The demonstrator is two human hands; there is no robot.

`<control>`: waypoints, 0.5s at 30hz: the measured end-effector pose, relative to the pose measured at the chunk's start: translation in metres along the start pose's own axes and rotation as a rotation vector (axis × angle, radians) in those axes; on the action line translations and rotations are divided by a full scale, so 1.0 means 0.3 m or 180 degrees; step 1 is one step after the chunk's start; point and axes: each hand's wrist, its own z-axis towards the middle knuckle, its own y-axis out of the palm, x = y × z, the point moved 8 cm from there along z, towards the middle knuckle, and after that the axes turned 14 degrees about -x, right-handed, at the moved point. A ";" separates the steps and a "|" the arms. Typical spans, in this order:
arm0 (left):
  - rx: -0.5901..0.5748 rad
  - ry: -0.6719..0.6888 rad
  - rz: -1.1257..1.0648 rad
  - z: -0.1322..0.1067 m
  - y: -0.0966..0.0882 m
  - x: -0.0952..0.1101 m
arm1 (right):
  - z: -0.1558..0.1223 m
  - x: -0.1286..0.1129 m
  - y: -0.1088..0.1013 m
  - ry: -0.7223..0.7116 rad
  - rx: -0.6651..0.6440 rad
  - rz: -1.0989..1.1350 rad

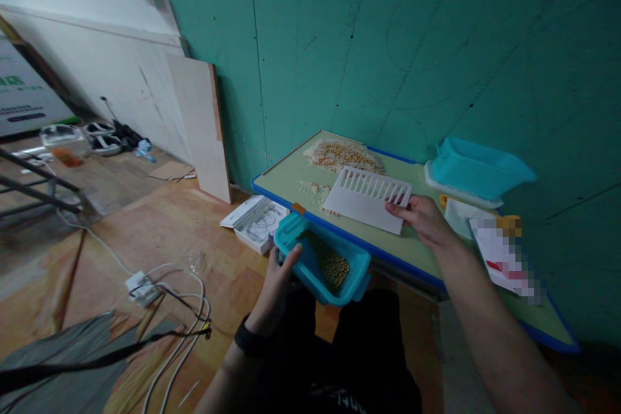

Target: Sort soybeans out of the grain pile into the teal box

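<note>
- The left hand (280, 268) is half closed, its thumb over the rim of a turquoise plastic box (361, 266), which is held at the table's near edge, toward 6 o'clock.
- In this box, whose corners are rounded, there lie small dark green beans (310, 240) and, toward 5 o'clock, round yellow beans (338, 272).
- The right hand (427, 218) is closed in a pinch on the right end of a slotted scraper (361, 206); this is flat, white and smooth, with a comb-like row of long openings.
- From the scraper, at 11 o'clock, a rough heap of yellow beans and pale grains (342, 156) spreads over the blue-edged table (285, 178).
- At 2 o'clock from the scraper stands a turquoise basin (478, 168), smooth-walled, upon a white lid (430, 178).
</note>
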 end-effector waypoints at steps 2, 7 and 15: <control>-0.0010 -0.0009 -0.0013 0.000 -0.001 0.000 | -0.002 -0.003 0.002 -0.0019 0.0004 0.0019; -0.0054 0.0021 -0.0009 -0.001 0.001 0.000 | -0.001 -0.001 0.001 -0.0038 -0.0003 -0.0001; -0.0151 0.0016 -0.0021 0.003 0.004 -0.004 | -0.002 0.002 0.007 0.0022 0.0007 0.0006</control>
